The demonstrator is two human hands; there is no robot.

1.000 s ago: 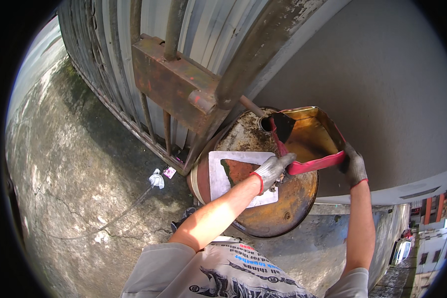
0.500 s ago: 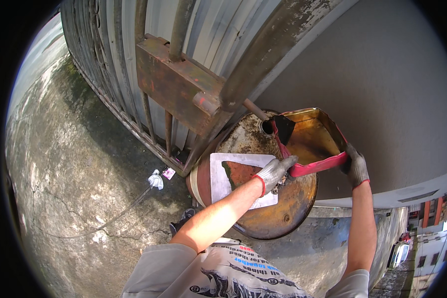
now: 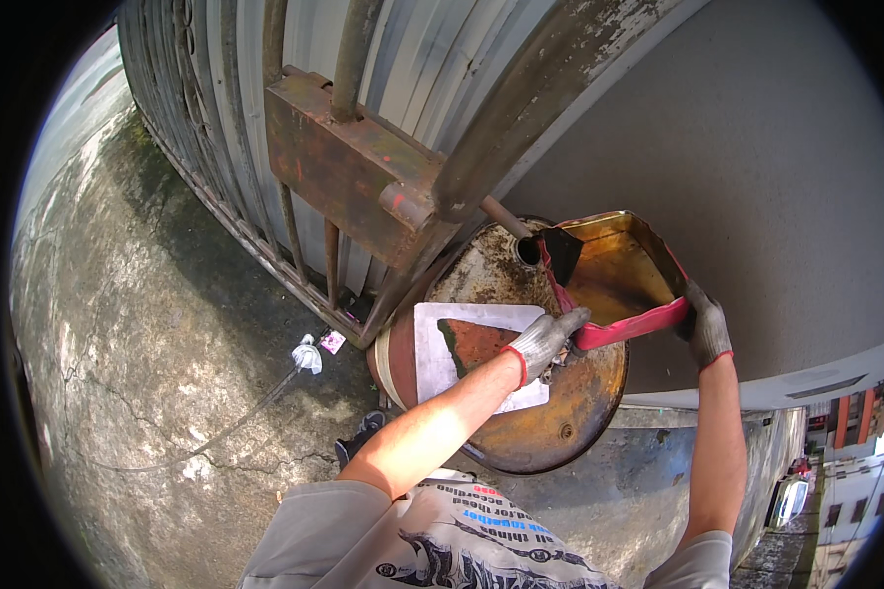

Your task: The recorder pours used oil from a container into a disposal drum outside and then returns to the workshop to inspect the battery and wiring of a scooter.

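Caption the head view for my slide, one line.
Left hand and right hand, gloved, hold a red-edged metal container near the open hole in a rusty drum.

Grey wall (image 3: pixel 756 187) with pale base strip (image 3: pixel 756 392), right | rusty gate bars (image 3: pixel 357 59) before ribbed pale sheeting (image 3: pixel 422 69) | cracked, stained concrete ground (image 3: pixel 147 373) | sunlight patches at left, shadow along the bars' foot | far right: building (image 3: pixel 848 525) with dark windows (image 3: pixel 837 510), parked white car (image 3: pixel 792 501)

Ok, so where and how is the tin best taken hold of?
Probably at both ends of the tin's pink edge, coming from your side. That edge faces you and its wall looks thin enough to pinch, while the far-left corner sits by the drum's hole. Left hand and right hand grip there.
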